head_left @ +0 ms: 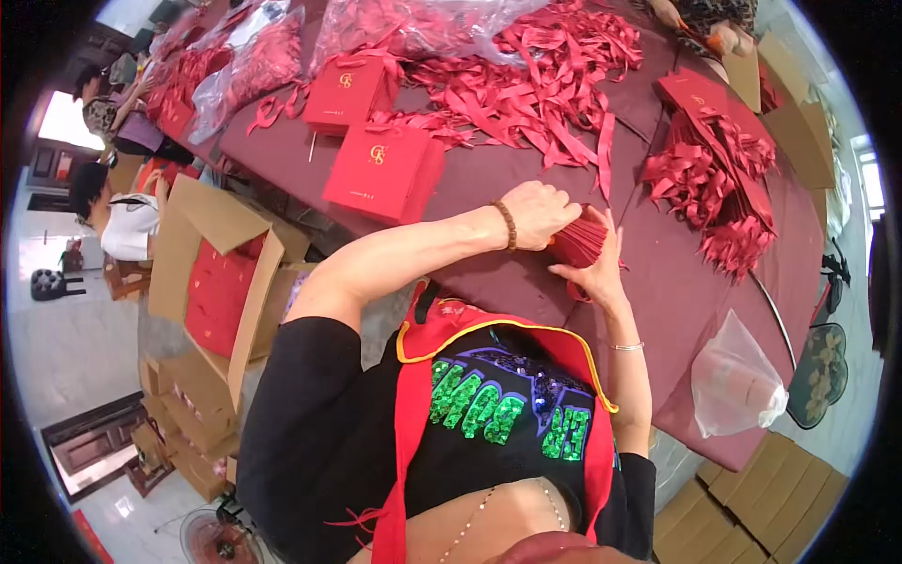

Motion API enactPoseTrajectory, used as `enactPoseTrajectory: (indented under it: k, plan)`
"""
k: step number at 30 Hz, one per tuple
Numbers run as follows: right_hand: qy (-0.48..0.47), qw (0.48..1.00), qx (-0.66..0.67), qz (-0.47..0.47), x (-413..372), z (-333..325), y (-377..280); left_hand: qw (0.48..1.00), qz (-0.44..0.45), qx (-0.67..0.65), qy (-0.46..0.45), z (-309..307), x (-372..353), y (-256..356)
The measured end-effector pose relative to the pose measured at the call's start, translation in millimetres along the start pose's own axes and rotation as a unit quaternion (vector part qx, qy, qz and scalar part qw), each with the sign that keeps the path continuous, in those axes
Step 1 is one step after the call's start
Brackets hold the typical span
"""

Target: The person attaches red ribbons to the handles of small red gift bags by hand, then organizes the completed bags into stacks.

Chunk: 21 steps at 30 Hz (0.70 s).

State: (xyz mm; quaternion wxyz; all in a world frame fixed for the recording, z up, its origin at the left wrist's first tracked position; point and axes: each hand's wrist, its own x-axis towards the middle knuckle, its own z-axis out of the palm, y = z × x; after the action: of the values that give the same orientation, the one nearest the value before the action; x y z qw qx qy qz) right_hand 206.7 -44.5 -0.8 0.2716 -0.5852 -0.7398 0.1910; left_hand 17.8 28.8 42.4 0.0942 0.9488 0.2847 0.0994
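Observation:
A bundle of folded red paper bags [580, 241] is between my two hands above the maroon tablecloth [507, 273]. My left hand [540, 214], with a beaded bracelet at the wrist, is closed at the bundle's left side. My right hand [598, 266] wraps round the bundle's right side, thumb below it. Two stacks of red bags with gold print stand nearby, the front stack [376, 171] and the rear stack [346, 92]. Behind my hands lies a heap of red ribbons [526, 85].
Ribboned red bags [714, 169] lie at the right. A clear plastic bag [738, 381] is near the table's right edge. An open carton [221, 282] stands left of the table. Two people are at the left; another person's hands [728, 39] show at top right.

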Motion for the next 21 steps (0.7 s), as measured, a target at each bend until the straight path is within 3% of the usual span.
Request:
enactPoseTrajectory:
  k: [2, 3, 6, 8, 11, 15, 19, 21]
  plan:
    - [-0.014, 0.999, -0.029, -0.003, 3, 11, 12, 1.000, 0.005, 0.002, 0.010, 0, 2, 0]
    - [0.025, 0.997, 0.072, 0.021, 8, 16, 14, 1.000, 0.002, 0.005, 0.015, 0, 3, -1]
    - [0.021, 0.988, 0.120, 0.093, 7, 12, 8, 1.000, 0.013, 0.003, -0.007, -1, 6, -4]
    - [0.066, 0.991, 0.104, 0.053, 6, 7, -2, 1.000, 0.011, -0.009, -0.010, -4, 4, -4]
    - [0.016, 0.994, 0.067, 0.081, 3, -20, -23, 0.998, -0.003, -0.067, 0.007, -27, -10, 7]
    - [-0.011, 0.998, 0.058, -0.033, 9, -70, -77, 0.991, 0.003, -0.106, 0.084, -84, -46, 29]
    - [-0.096, 0.986, 0.013, -0.135, 43, -85, -133, 0.973, -0.082, -0.193, 0.094, -133, -90, 19]
    - [-0.009, 0.960, -0.086, -0.265, 62, -79, -163, 0.956, -0.180, -0.202, 0.110, -153, -119, 8]
